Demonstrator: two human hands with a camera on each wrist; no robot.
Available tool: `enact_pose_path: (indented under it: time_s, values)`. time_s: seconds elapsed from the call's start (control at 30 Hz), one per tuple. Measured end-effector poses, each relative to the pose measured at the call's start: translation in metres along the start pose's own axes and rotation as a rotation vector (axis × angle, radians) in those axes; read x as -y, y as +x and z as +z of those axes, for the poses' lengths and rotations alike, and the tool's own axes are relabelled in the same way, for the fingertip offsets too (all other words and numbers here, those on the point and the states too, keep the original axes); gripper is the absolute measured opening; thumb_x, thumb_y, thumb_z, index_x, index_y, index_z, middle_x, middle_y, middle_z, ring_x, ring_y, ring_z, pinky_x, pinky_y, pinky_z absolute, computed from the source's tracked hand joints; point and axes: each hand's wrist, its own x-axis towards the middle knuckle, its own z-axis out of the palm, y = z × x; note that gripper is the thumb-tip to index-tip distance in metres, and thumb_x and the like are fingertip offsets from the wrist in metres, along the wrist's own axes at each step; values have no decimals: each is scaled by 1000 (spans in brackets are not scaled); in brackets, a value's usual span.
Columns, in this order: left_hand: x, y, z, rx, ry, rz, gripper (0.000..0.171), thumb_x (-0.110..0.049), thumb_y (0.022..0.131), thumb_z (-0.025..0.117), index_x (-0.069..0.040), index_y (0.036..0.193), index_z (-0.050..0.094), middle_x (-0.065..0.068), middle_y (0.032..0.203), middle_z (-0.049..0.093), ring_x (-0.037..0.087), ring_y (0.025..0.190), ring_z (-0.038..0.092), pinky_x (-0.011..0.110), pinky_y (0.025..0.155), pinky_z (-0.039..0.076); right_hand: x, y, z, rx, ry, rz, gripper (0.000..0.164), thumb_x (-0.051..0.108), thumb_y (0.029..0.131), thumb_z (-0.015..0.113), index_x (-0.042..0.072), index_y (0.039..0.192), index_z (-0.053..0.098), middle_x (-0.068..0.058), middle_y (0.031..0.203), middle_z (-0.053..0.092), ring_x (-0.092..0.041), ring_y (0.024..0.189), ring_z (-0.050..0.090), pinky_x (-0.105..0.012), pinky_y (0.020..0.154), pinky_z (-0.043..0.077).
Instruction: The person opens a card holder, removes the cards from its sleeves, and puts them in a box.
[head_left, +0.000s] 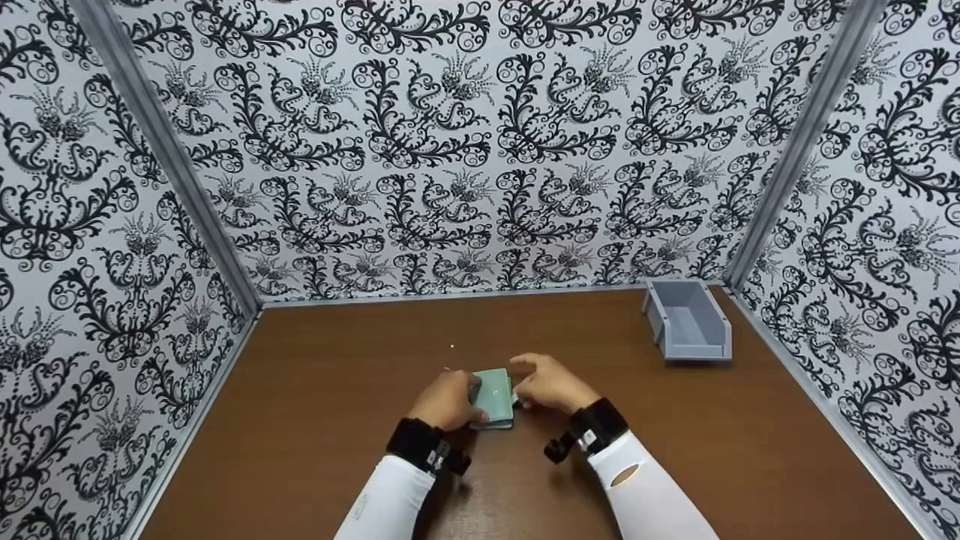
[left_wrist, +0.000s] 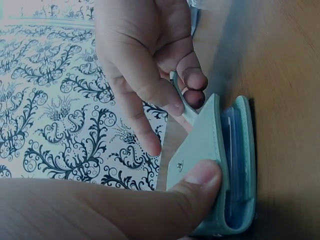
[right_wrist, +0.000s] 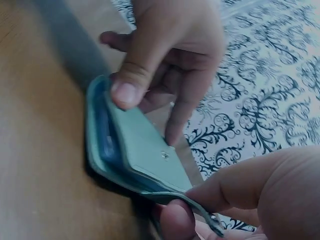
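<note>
A mint-green card wallet (head_left: 493, 397) lies on the brown table, folded over with its edges a little apart. Clear plastic sleeves (left_wrist: 232, 150) show between its covers in the left wrist view. My left hand (head_left: 446, 401) grips the wallet from its left side, thumb on the front cover near a small metal stud (right_wrist: 165, 155). On the opposite side, my right hand (head_left: 551, 382) pinches the wallet's narrow strap (right_wrist: 200, 210) between thumb and index finger. The strap stands out from the wallet's edge, with a metal snap near its end.
A grey open-front plastic bin (head_left: 697, 351) stands at the table's back right corner. Walls with black-and-white scroll patterns (head_left: 465, 150) enclose the brown table (head_left: 337, 375) at the back and both sides. A tiny white speck (head_left: 452, 346) lies beyond the wallet.
</note>
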Motion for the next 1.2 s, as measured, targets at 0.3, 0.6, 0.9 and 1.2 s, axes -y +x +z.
enact_pose_path:
  time_s: [0.3, 0.6, 0.9, 1.2]
  values:
    - [-6, -4, -1, 10, -21, -3, 65, -22, 89, 99, 0, 145, 74, 14, 120, 82, 22, 96, 71, 49, 94, 62, -6, 5, -7, 23, 173, 44, 74, -9, 91, 66, 1, 164, 56, -19, 114, 83, -12, 69, 64, -24, 64, 55]
    - [-12, -4, 1, -4, -37, -10, 62, -19, 90, 97, 2, 144, 73, 18, 134, 75, 26, 107, 70, 50, 101, 61, -9, 5, -1, 3, 226, 27, 66, -6, 97, 73, 0, 161, 58, -19, 116, 82, -17, 90, 74, -30, 72, 63]
    - [-13, 2, 1, 15, -133, 99, 26, -5, 99, 79, 2, 125, 78, 12, 106, 76, 21, 87, 65, 39, 80, 58, -8, 10, 5, -79, 253, -40, 64, -14, 90, 71, -5, 153, 65, -21, 120, 83, -14, 86, 75, -27, 74, 62]
    - [-14, 5, 0, -20, -364, 43, 25, -15, 114, 58, -1, 117, 78, 12, 93, 75, 21, 69, 72, 31, 61, 58, -2, 11, 6, -91, 266, -101, 62, -16, 88, 68, -9, 150, 64, -28, 126, 81, -13, 86, 77, -27, 76, 63]
